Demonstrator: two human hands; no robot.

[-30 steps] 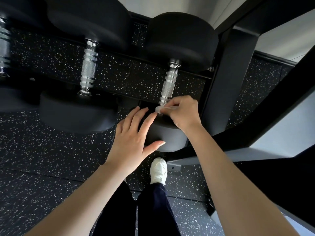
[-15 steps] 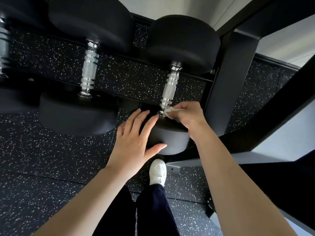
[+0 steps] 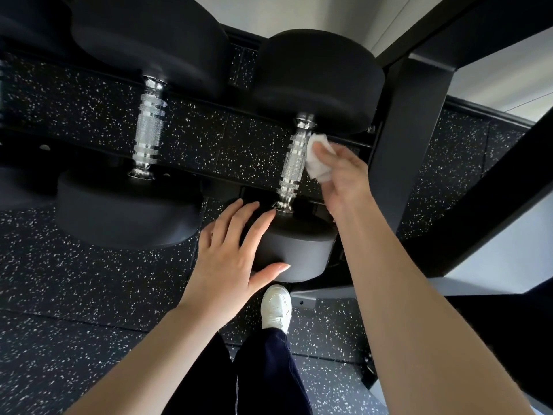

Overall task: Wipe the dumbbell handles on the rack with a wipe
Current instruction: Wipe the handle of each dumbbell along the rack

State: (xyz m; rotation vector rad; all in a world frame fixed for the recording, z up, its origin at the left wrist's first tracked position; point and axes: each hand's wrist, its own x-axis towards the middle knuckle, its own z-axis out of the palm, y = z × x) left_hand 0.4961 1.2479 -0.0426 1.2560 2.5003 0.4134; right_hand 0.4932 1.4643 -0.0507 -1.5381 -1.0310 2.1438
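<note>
No text, label, brand, number or sign can be read anywhere in the frame (the black dumbbell heads at the upper left and centre show only plain dark faces from this angle).

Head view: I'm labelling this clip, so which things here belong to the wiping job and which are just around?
In the job:
white wipe
right hand holding it
right dumbbell's handle
left hand resting on its near head
left dumbbell's handle

Just around:
rack upright
speckled floor
white shoe
</note>
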